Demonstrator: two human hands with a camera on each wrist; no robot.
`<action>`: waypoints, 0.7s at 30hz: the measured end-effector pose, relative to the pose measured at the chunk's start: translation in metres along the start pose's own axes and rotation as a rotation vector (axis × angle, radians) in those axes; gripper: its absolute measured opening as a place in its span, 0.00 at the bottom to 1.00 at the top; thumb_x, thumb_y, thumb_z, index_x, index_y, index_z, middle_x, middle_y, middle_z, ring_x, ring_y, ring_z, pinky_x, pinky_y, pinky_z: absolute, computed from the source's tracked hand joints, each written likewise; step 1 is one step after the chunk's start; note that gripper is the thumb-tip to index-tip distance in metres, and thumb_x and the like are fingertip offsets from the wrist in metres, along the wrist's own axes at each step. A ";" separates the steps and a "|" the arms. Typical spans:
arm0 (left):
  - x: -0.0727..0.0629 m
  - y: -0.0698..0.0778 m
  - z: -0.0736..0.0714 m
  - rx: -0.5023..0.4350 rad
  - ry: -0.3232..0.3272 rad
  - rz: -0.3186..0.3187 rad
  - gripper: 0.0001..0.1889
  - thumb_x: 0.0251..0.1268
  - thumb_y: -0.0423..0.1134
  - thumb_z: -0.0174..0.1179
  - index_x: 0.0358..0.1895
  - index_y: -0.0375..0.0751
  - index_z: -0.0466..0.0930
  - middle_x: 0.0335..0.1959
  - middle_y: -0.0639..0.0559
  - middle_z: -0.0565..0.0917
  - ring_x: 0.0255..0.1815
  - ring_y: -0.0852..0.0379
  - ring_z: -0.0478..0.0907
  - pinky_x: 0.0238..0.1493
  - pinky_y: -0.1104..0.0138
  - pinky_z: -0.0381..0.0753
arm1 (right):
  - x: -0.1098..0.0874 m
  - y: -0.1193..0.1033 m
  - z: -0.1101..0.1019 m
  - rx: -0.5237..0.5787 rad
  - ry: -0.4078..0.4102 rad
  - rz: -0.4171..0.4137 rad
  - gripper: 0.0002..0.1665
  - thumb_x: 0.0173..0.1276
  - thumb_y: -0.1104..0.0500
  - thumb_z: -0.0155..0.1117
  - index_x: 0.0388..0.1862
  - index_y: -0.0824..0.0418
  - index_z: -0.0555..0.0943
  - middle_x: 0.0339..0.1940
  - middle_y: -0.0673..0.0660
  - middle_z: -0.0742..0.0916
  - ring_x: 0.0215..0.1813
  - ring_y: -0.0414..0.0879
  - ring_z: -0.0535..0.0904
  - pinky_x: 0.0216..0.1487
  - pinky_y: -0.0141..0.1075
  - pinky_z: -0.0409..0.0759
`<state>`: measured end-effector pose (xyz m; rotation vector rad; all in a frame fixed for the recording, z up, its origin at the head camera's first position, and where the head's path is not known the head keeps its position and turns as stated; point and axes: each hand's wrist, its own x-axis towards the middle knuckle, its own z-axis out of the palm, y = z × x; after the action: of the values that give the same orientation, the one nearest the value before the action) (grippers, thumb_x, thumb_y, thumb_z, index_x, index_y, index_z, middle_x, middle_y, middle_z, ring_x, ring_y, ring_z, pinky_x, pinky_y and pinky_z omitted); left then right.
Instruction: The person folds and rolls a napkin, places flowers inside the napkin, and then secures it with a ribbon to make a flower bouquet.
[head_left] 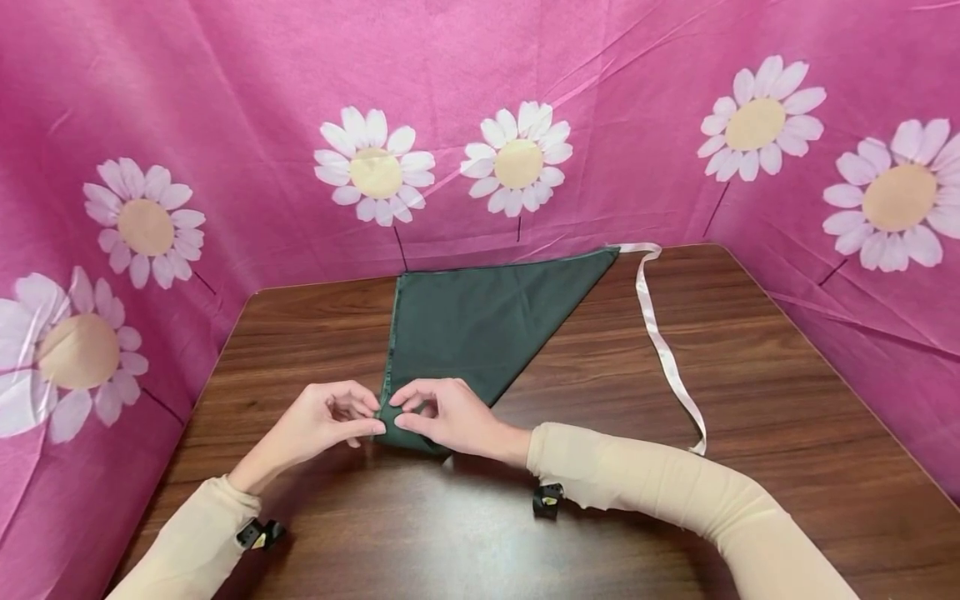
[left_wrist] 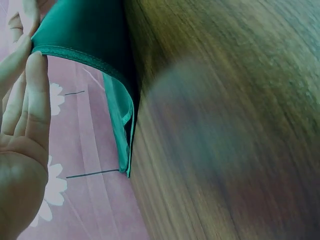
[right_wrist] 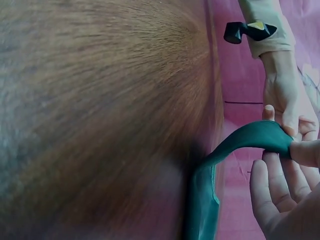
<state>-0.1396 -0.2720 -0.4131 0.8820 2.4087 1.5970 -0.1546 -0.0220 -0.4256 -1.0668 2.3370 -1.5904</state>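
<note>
A dark green cloth (head_left: 480, 325) with a stitched hem lies folded on the wooden table, its long slanted side running up to a point at the far right. From that point trails a white ribbon (head_left: 663, 358). At the cloth's near left corner, my left hand (head_left: 330, 417) pinches the hemmed edge between thumb and fingers. Close beside it, my right hand (head_left: 453, 417) pinches the same near end, thumb on one face and fingers behind. Both wrist views show this end of the green cloth (left_wrist: 82, 32) lifted in a curve off the table (right_wrist: 100, 100).
The ribbon's loose end lies on the right part of the table (head_left: 750, 358). A pink curtain (head_left: 450, 50) printed with white daisies hangs behind the table and along both sides. Small black devices (head_left: 547, 500) are strapped at both sleeves.
</note>
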 end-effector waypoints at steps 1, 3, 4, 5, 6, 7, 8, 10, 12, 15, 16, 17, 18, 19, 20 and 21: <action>0.000 -0.001 0.000 0.014 0.002 0.011 0.11 0.59 0.28 0.73 0.42 0.40 0.83 0.31 0.49 0.88 0.27 0.52 0.86 0.22 0.59 0.84 | 0.000 0.000 0.000 -0.010 0.005 0.003 0.12 0.67 0.62 0.73 0.50 0.59 0.86 0.36 0.50 0.90 0.28 0.35 0.82 0.35 0.30 0.81; 0.001 -0.001 0.001 0.064 0.007 0.046 0.12 0.57 0.29 0.74 0.42 0.43 0.84 0.30 0.53 0.88 0.28 0.56 0.86 0.24 0.62 0.84 | 0.000 0.001 0.000 -0.021 0.009 0.007 0.14 0.67 0.61 0.73 0.51 0.60 0.87 0.36 0.50 0.90 0.29 0.33 0.82 0.36 0.29 0.81; 0.001 -0.001 0.001 0.093 0.011 0.068 0.13 0.56 0.29 0.75 0.41 0.44 0.84 0.30 0.54 0.88 0.28 0.57 0.85 0.24 0.64 0.84 | 0.000 0.002 0.000 -0.023 0.006 0.009 0.15 0.67 0.61 0.73 0.52 0.61 0.87 0.36 0.51 0.91 0.30 0.33 0.82 0.36 0.29 0.81; 0.001 -0.001 0.001 0.121 0.015 0.088 0.13 0.55 0.29 0.76 0.41 0.46 0.84 0.30 0.56 0.87 0.28 0.58 0.84 0.25 0.65 0.83 | 0.000 0.002 0.000 -0.027 0.001 0.010 0.15 0.67 0.61 0.73 0.52 0.61 0.87 0.37 0.50 0.91 0.31 0.32 0.83 0.37 0.29 0.81; 0.001 -0.001 0.001 0.147 0.019 0.105 0.14 0.54 0.30 0.76 0.40 0.47 0.84 0.29 0.58 0.87 0.28 0.60 0.84 0.25 0.67 0.82 | 0.000 0.003 0.000 -0.029 -0.004 0.011 0.15 0.67 0.61 0.73 0.52 0.61 0.87 0.37 0.50 0.91 0.31 0.32 0.83 0.37 0.29 0.81; 0.001 -0.001 0.002 0.169 0.023 0.116 0.14 0.53 0.30 0.77 0.39 0.49 0.84 0.29 0.60 0.87 0.28 0.61 0.83 0.26 0.68 0.82 | 0.000 0.003 0.000 -0.035 -0.010 0.010 0.14 0.68 0.61 0.73 0.51 0.61 0.87 0.37 0.50 0.91 0.32 0.32 0.83 0.37 0.28 0.81; 0.001 -0.001 0.002 0.182 0.025 0.127 0.14 0.53 0.31 0.77 0.39 0.50 0.84 0.29 0.61 0.86 0.28 0.61 0.83 0.25 0.68 0.81 | 0.000 0.004 0.000 -0.038 -0.017 0.010 0.14 0.68 0.60 0.72 0.51 0.61 0.88 0.37 0.50 0.91 0.32 0.32 0.83 0.38 0.28 0.81; 0.001 -0.001 0.002 0.188 0.027 0.141 0.14 0.53 0.31 0.77 0.38 0.50 0.84 0.29 0.62 0.86 0.28 0.62 0.83 0.25 0.69 0.80 | 0.000 0.004 0.000 -0.049 -0.029 0.007 0.13 0.68 0.60 0.72 0.50 0.61 0.88 0.37 0.49 0.91 0.33 0.32 0.83 0.39 0.27 0.81; 0.002 -0.002 0.002 0.187 0.027 0.147 0.13 0.53 0.30 0.77 0.38 0.50 0.85 0.29 0.63 0.86 0.28 0.62 0.82 0.24 0.69 0.80 | 0.000 0.004 0.000 -0.052 -0.037 0.007 0.12 0.69 0.59 0.72 0.49 0.62 0.88 0.37 0.50 0.91 0.34 0.32 0.83 0.40 0.27 0.81; 0.004 -0.003 0.003 0.190 0.029 0.156 0.13 0.53 0.30 0.77 0.37 0.50 0.85 0.28 0.63 0.86 0.27 0.62 0.82 0.23 0.69 0.79 | 0.000 0.004 0.000 -0.055 -0.049 0.018 0.11 0.68 0.58 0.73 0.47 0.61 0.88 0.36 0.49 0.91 0.34 0.31 0.83 0.41 0.27 0.81; 0.004 -0.003 0.003 0.195 0.029 0.158 0.14 0.52 0.30 0.78 0.37 0.50 0.85 0.28 0.63 0.86 0.26 0.62 0.82 0.23 0.69 0.79 | 0.000 0.004 0.000 -0.058 -0.054 0.024 0.11 0.68 0.58 0.72 0.47 0.60 0.88 0.36 0.48 0.91 0.34 0.31 0.83 0.40 0.27 0.81; 0.004 -0.004 0.003 0.206 0.029 0.162 0.14 0.52 0.30 0.78 0.38 0.51 0.86 0.28 0.63 0.85 0.26 0.62 0.82 0.23 0.70 0.79 | 0.000 0.004 0.000 -0.062 -0.058 0.031 0.10 0.69 0.58 0.72 0.46 0.60 0.88 0.36 0.47 0.91 0.34 0.31 0.83 0.40 0.27 0.81; 0.005 -0.004 0.004 0.222 0.032 0.169 0.14 0.51 0.30 0.78 0.38 0.51 0.86 0.28 0.64 0.85 0.26 0.63 0.82 0.24 0.70 0.80 | 0.000 0.005 0.000 -0.065 -0.065 0.038 0.09 0.69 0.57 0.72 0.45 0.59 0.89 0.36 0.47 0.90 0.34 0.31 0.82 0.40 0.27 0.81; 0.005 -0.005 0.005 0.249 0.036 0.182 0.15 0.50 0.31 0.79 0.39 0.50 0.86 0.28 0.64 0.85 0.27 0.64 0.81 0.24 0.70 0.80 | 0.000 0.005 0.001 -0.068 -0.072 0.047 0.09 0.69 0.57 0.72 0.45 0.58 0.89 0.36 0.46 0.90 0.33 0.30 0.82 0.39 0.27 0.81; 0.005 -0.005 0.005 0.284 0.038 0.204 0.15 0.50 0.31 0.79 0.39 0.50 0.86 0.29 0.64 0.85 0.27 0.64 0.81 0.25 0.71 0.80 | 0.000 0.006 0.001 -0.070 -0.081 0.055 0.08 0.69 0.57 0.72 0.45 0.58 0.89 0.37 0.45 0.90 0.33 0.30 0.82 0.39 0.27 0.80; 0.005 -0.005 0.006 0.327 0.040 0.231 0.16 0.49 0.32 0.80 0.40 0.49 0.86 0.30 0.63 0.85 0.27 0.64 0.81 0.25 0.72 0.80 | -0.001 0.006 0.001 -0.069 -0.091 0.062 0.08 0.70 0.57 0.71 0.45 0.57 0.89 0.38 0.45 0.90 0.33 0.30 0.82 0.39 0.27 0.80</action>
<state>-0.1432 -0.2661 -0.4192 1.2331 2.7313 1.3124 -0.1562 -0.0215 -0.4312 -1.0462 2.3565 -1.4181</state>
